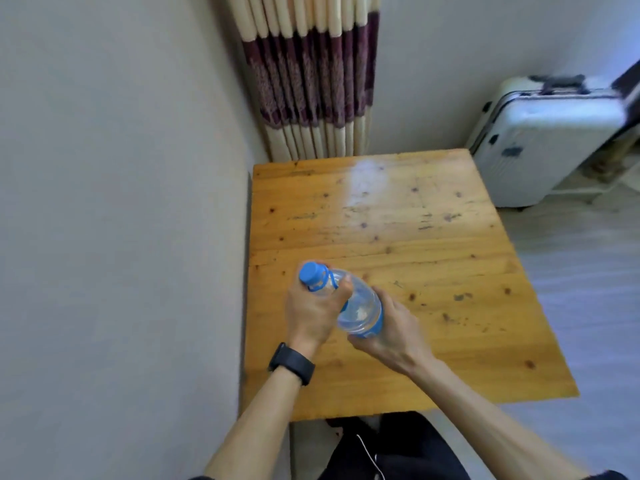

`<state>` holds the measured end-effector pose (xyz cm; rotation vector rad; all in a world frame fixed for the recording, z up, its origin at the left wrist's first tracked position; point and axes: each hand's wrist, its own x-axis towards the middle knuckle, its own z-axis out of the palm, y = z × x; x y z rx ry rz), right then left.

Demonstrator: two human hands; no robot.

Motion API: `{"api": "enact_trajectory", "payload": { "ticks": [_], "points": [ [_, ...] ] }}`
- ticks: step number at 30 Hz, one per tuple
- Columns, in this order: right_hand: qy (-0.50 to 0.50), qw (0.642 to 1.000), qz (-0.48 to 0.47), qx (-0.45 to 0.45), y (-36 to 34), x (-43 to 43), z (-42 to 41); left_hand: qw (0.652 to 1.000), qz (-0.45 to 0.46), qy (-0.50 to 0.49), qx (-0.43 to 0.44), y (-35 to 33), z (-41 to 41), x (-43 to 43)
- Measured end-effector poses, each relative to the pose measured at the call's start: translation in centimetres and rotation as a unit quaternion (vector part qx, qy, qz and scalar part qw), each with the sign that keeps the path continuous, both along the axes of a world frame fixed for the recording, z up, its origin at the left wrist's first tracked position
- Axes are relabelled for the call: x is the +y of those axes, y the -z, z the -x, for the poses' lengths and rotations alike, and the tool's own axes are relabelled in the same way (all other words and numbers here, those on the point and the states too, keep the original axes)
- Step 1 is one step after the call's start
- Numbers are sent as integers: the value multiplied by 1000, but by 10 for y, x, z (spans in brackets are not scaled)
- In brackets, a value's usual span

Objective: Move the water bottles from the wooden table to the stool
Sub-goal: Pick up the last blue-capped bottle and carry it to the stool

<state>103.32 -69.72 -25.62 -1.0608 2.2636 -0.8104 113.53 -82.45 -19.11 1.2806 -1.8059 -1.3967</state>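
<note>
Gripping a tilted bottle [360, 304] over the desk [422, 237], fingers of the left hand [311, 315] curl round its neck; right hand [393, 329] fingers wrap its blue label [376, 323], writing unreadable.

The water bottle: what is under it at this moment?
The wooden table lies under the tilted water bottle, which the left hand grips near the cap and the right hand at the base. The hands cover the wood directly beneath.

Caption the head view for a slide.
Left hand and right hand grip one tilted, blue-capped water bottle over the wooden table.
</note>
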Motion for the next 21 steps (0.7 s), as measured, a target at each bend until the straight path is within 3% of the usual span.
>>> {"api": "enact_trajectory", "payload": {
  "ticks": [5, 11, 16, 21],
  "points": [
    [142, 988, -11, 54, -42, 98, 46, 988, 7, 141, 54, -29, 78, 70],
    [319, 937, -18, 140, -86, 213, 82, 950, 58, 292, 97, -74, 163, 171],
    [398, 903, -11, 160, -109, 314, 121, 909, 105, 377, 144, -107, 228, 271],
    [447, 879, -7, 166, -125, 423, 162, 889, 90, 417, 168, -125, 283, 384]
  ]
}}
